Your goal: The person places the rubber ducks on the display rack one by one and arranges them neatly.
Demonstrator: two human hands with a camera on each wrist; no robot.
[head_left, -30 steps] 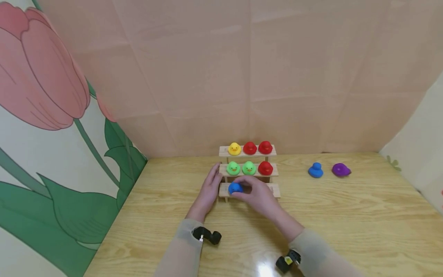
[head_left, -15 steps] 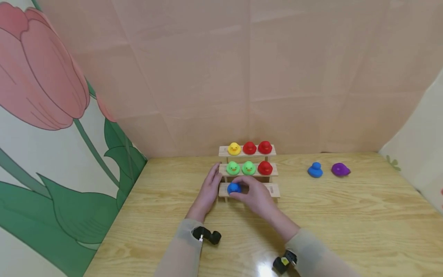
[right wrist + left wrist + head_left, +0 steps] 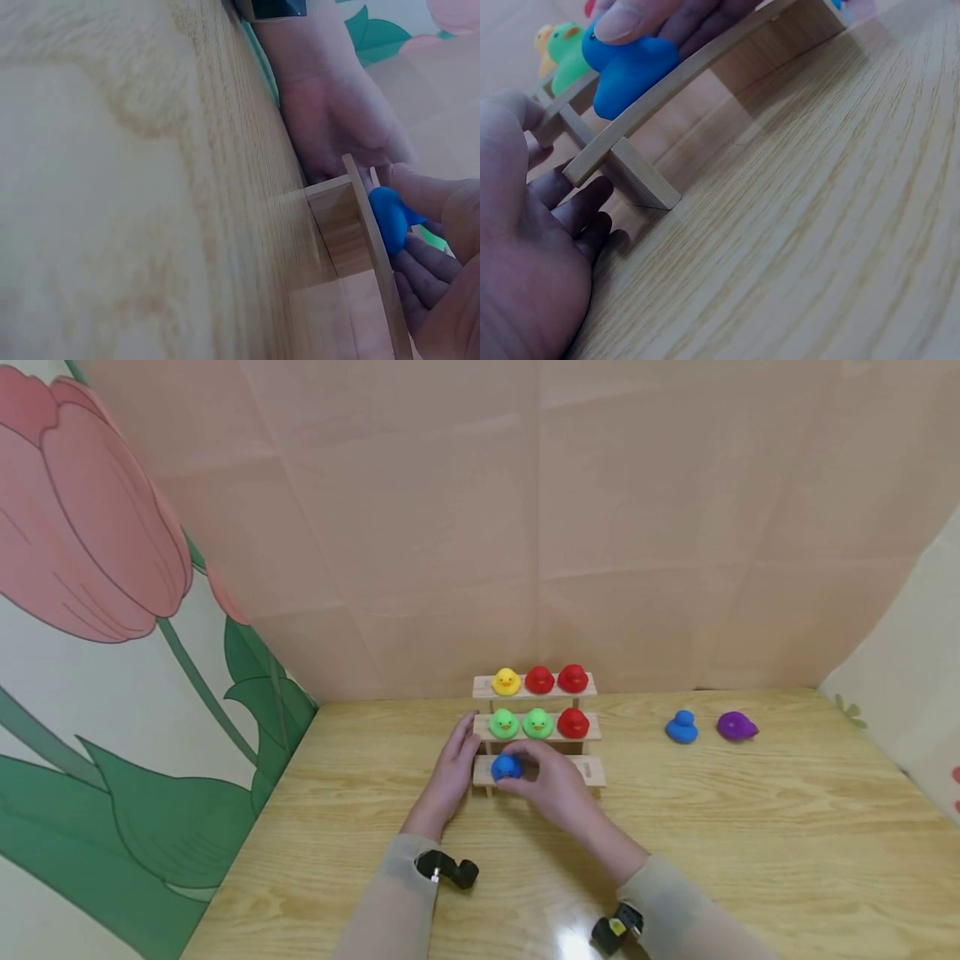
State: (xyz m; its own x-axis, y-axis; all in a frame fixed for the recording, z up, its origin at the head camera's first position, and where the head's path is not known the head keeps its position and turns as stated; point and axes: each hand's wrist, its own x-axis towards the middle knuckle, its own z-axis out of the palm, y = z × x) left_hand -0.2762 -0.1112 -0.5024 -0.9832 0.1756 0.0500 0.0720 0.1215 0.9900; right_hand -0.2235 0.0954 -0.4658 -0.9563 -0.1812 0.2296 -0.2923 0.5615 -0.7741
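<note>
A three-tier wooden stand (image 3: 594, 772) is on the table. My left hand (image 3: 455, 768) holds its left end; in the left wrist view, the thumb lies by the middle shelf and curled fingers (image 3: 585, 206) reach around the lower end. On the bottom shelf's left part sits a blue rubber duck (image 3: 506, 767), which my right hand (image 3: 553, 783) pinches between thumb and fingers. Two green ducks (image 3: 537, 723) and a red duck (image 3: 573, 723) fill the middle shelf. Up on the top shelf are a yellow duck (image 3: 506, 682) and two red ones.
To the right on the wooden table (image 3: 750, 843) lie another blue duck (image 3: 682, 727) and a purple duck (image 3: 737, 727). A pinkish cloth backdrop (image 3: 420, 527) hangs behind the stand. At the left is a wall with a painted tulip (image 3: 112, 518).
My right hand and the blue duck have shifted slightly left along the bottom shelf. My left hand stays at the stand's left end.
</note>
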